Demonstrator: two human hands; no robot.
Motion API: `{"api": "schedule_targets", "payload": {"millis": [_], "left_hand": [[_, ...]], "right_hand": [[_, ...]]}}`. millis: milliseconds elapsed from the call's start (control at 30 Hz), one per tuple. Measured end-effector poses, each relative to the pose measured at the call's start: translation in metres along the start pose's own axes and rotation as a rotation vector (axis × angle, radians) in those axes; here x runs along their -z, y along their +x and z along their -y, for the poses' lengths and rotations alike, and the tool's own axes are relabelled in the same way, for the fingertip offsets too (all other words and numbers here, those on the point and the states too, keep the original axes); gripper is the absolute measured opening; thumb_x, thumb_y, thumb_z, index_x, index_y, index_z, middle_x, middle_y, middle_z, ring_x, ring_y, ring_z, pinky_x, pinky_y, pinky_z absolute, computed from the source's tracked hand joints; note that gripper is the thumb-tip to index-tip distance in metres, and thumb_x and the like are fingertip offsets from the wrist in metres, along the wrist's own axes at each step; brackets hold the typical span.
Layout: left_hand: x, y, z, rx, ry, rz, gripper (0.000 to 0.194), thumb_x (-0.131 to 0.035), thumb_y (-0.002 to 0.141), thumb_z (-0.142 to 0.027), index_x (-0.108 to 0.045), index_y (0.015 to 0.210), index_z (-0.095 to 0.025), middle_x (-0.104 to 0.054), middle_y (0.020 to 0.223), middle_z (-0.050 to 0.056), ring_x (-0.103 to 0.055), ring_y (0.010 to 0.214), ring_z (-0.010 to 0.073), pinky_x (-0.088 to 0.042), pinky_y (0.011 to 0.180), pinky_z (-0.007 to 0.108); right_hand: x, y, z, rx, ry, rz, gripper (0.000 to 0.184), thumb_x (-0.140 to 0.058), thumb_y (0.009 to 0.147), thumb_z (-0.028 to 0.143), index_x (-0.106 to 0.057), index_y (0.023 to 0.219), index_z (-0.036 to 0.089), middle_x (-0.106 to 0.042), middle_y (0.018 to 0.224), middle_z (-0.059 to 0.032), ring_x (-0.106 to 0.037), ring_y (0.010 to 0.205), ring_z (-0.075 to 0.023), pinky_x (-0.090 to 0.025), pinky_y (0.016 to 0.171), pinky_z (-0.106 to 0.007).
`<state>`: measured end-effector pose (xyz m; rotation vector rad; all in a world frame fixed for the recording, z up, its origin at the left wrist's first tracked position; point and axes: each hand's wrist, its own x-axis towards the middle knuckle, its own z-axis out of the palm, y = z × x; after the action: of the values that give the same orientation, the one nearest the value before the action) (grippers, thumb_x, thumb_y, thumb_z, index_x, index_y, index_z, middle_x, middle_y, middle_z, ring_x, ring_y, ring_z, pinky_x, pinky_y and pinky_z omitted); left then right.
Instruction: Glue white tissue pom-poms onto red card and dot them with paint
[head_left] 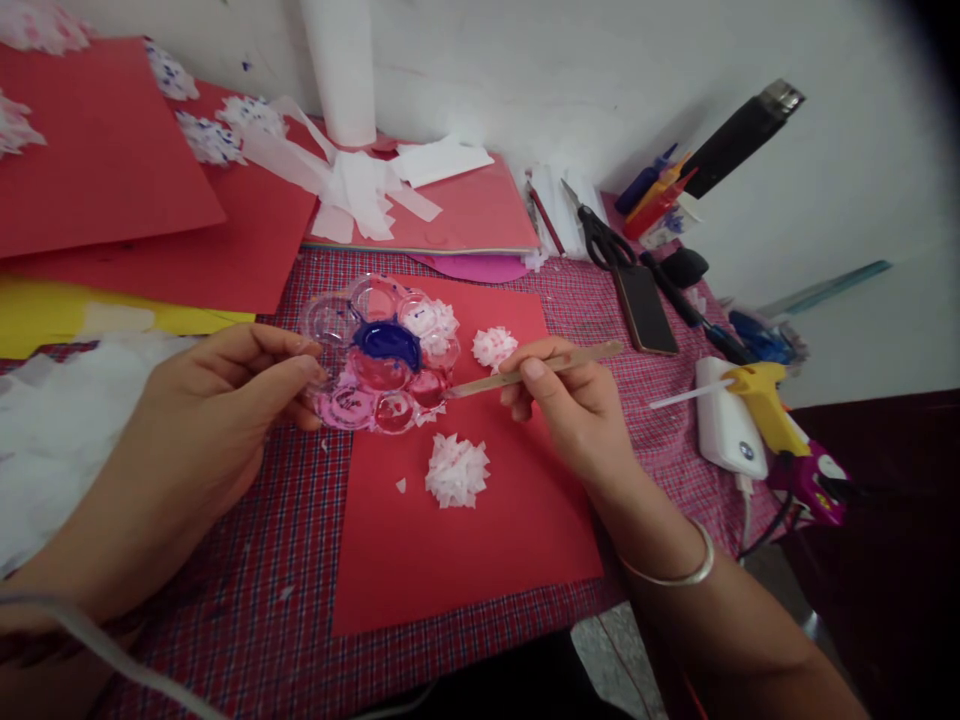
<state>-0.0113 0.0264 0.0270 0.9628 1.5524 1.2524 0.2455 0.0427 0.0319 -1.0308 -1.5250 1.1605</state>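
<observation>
My left hand [217, 410] grips the left rim of a clear flower-shaped paint palette [382, 350] with blue paint in its middle well and pink in the outer wells. My right hand [577, 400] pinches a wooden-handled brush [532, 370], whose tip reaches into a pink well at the palette's right side. A white tissue flower tinged pink [456, 470] lies on a red paper sheet [465, 540] just below the palette. A smaller tissue flower [493, 346] lies beside the palette's right edge.
A checked cloth [247, 590] covers the table. Red and yellow paper sheets with more tissue flowers lie at the left. Scissors [604, 240], a phone [645, 308], a yellow glue gun [765, 400] on a white power bank, paint bottles and a paper roll sit at the back and right.
</observation>
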Motion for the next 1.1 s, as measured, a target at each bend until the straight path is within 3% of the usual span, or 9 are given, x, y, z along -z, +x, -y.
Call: {"api": "schedule_targets", "payload": {"millis": [200,567,800,1100], "left_hand": [[0.0,0.0,0.002,0.009,-0.003,0.005,0.015,-0.075,0.069,-0.026,-0.069,0.081,-0.02,-0.063,0.073,-0.002,-0.053,0.052,0.0063,-0.04,0.048,0.014],[0.003,0.001,0.001,-0.011,0.006,-0.038,0.011,-0.074,0.071,-0.024,-0.069,0.081,-0.021,-0.064,0.071,-0.002,-0.054,0.048,0.0065,-0.039,0.044,0.015],[0.004,0.001,0.001,0.005,-0.013,-0.034,0.012,-0.074,0.07,-0.022,-0.069,0.081,-0.02,-0.065,0.073,-0.002,-0.054,0.049,0.006,-0.039,0.046,0.016],[0.002,0.001,-0.001,0.001,-0.016,-0.021,0.013,-0.075,0.069,-0.022,-0.068,0.08,-0.02,-0.063,0.071,-0.002,-0.053,0.049,0.0067,-0.039,0.045,0.016]], "right_hand": [[-0.007,0.0,-0.006,-0.051,0.035,0.047,0.021,-0.06,0.095,0.037,-0.066,0.087,0.019,-0.064,0.066,0.0023,-0.056,0.051,-0.0073,-0.045,0.049,-0.02],[0.005,0.006,-0.007,-0.1,0.238,-0.135,0.019,-0.063,0.091,0.035,-0.065,0.079,0.02,-0.057,0.053,0.0056,-0.048,0.042,-0.0066,-0.039,0.042,-0.019],[0.002,0.004,-0.011,-0.227,0.121,0.07,0.022,-0.059,0.093,0.036,-0.064,0.08,0.019,-0.056,0.054,0.0057,-0.049,0.045,-0.0063,-0.039,0.044,-0.019],[0.0,0.003,-0.012,-0.241,0.116,0.104,0.021,-0.058,0.094,0.035,-0.063,0.081,0.018,-0.056,0.055,0.0055,-0.049,0.045,-0.0064,-0.038,0.046,-0.019]]}}
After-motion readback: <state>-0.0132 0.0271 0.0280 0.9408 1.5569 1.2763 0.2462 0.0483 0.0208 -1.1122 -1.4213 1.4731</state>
